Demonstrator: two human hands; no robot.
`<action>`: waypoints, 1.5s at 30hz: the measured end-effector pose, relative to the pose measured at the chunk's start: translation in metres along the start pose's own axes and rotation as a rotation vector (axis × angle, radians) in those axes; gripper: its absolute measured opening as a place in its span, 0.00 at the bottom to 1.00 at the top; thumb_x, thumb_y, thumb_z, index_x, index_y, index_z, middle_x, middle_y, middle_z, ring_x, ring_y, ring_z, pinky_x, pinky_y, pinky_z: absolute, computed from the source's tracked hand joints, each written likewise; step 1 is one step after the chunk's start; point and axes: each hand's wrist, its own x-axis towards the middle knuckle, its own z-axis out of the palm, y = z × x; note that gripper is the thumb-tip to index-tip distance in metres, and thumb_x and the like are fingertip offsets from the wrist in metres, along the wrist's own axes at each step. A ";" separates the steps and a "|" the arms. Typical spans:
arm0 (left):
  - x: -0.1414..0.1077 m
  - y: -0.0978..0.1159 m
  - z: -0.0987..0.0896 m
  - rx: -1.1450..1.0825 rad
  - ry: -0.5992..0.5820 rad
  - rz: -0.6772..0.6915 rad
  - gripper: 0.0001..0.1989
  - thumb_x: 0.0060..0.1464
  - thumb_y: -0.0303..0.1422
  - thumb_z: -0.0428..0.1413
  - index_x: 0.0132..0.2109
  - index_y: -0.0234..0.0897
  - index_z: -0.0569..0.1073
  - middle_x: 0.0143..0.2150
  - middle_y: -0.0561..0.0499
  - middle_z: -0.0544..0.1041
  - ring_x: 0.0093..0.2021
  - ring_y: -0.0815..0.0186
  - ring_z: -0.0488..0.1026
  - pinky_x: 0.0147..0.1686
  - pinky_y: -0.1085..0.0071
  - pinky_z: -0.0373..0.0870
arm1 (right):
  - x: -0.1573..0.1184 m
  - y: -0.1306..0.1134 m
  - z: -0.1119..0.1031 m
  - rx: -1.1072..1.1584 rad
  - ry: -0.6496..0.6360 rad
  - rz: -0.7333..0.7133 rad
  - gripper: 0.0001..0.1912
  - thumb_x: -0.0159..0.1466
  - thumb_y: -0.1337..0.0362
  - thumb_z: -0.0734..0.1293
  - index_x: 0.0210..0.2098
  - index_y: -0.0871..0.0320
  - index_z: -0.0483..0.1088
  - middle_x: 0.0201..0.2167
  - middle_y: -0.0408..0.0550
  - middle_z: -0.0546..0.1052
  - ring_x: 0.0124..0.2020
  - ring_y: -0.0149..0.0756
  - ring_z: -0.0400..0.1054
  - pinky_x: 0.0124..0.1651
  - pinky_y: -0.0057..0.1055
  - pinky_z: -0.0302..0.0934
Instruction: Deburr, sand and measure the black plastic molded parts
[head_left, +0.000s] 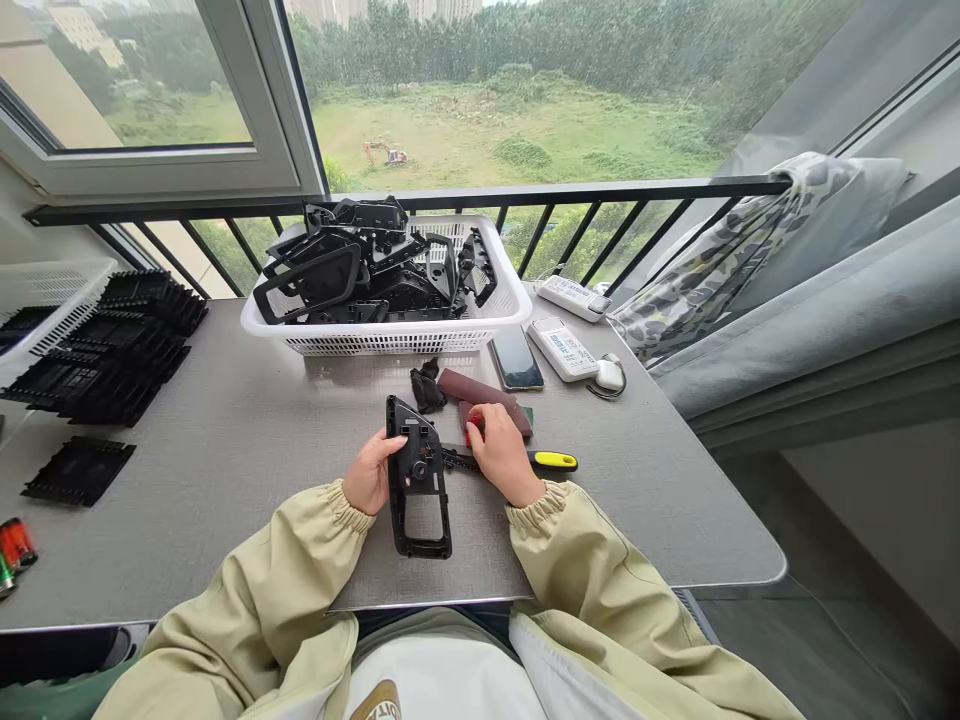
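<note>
A grey table (262,500) is spanning the view, with a white basket (397,343) of black parts (375,250) sitting at 12 o'clock. Nearer the person, a black frame (420,478) is slanting along its long axis from 11 toward 5 o'clock. The left hand (369,472) is gripping its 10 o'clock edge, thumb pressing the face, other fingers mostly hiding behind. The right hand (502,455), standing apart, is pinching a small red object (474,430) between its fingertips, the frame lying between 7 and 8 o'clock from them.
</note>
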 end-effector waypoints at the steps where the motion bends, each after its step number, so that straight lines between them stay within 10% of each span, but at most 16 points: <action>1: 0.000 -0.001 0.000 0.002 0.003 0.003 0.14 0.43 0.31 0.62 0.39 0.33 0.70 0.29 0.50 0.78 0.22 0.68 0.72 0.15 0.76 0.65 | 0.001 -0.003 -0.002 0.053 0.018 0.008 0.06 0.62 0.70 0.59 0.35 0.58 0.66 0.33 0.51 0.69 0.34 0.41 0.65 0.40 0.38 0.64; 9: -0.001 -0.002 0.006 0.156 0.062 0.011 0.19 0.39 0.37 0.66 0.38 0.35 0.69 0.26 0.53 0.76 0.21 0.70 0.70 0.16 0.76 0.66 | -0.008 -0.038 -0.027 0.550 0.219 -0.213 0.03 0.63 0.67 0.62 0.33 0.55 0.67 0.31 0.47 0.69 0.31 0.35 0.65 0.33 0.32 0.64; 26: -0.008 -0.008 0.009 0.274 0.009 0.062 0.24 0.41 0.42 0.65 0.42 0.36 0.66 0.31 0.56 0.72 0.30 0.71 0.69 0.30 0.73 0.68 | -0.023 -0.054 -0.009 0.619 -0.009 -0.473 0.09 0.65 0.73 0.62 0.42 0.54 0.68 0.34 0.47 0.72 0.36 0.33 0.68 0.38 0.31 0.67; 33: -0.008 -0.001 0.008 0.332 0.021 0.107 0.29 0.37 0.37 0.67 0.45 0.37 0.65 0.32 0.55 0.73 0.28 0.70 0.69 0.29 0.72 0.68 | -0.009 -0.041 -0.011 0.546 0.280 -0.238 0.07 0.63 0.72 0.61 0.35 0.55 0.68 0.30 0.45 0.71 0.31 0.34 0.66 0.34 0.32 0.65; 39: -0.006 0.002 0.015 0.447 0.053 0.232 0.27 0.38 0.32 0.65 0.46 0.38 0.66 0.35 0.55 0.73 0.32 0.70 0.70 0.37 0.70 0.69 | 0.003 -0.013 0.001 0.289 0.030 -0.074 0.14 0.57 0.74 0.62 0.41 0.58 0.70 0.40 0.53 0.70 0.43 0.43 0.68 0.49 0.43 0.65; 45: 0.000 -0.001 0.040 0.552 -0.066 0.320 0.23 0.43 0.34 0.63 0.47 0.38 0.67 0.39 0.51 0.73 0.39 0.65 0.71 0.42 0.68 0.68 | -0.008 -0.031 -0.018 0.562 0.027 0.098 0.20 0.62 0.56 0.62 0.50 0.58 0.66 0.50 0.57 0.68 0.44 0.43 0.69 0.51 0.45 0.64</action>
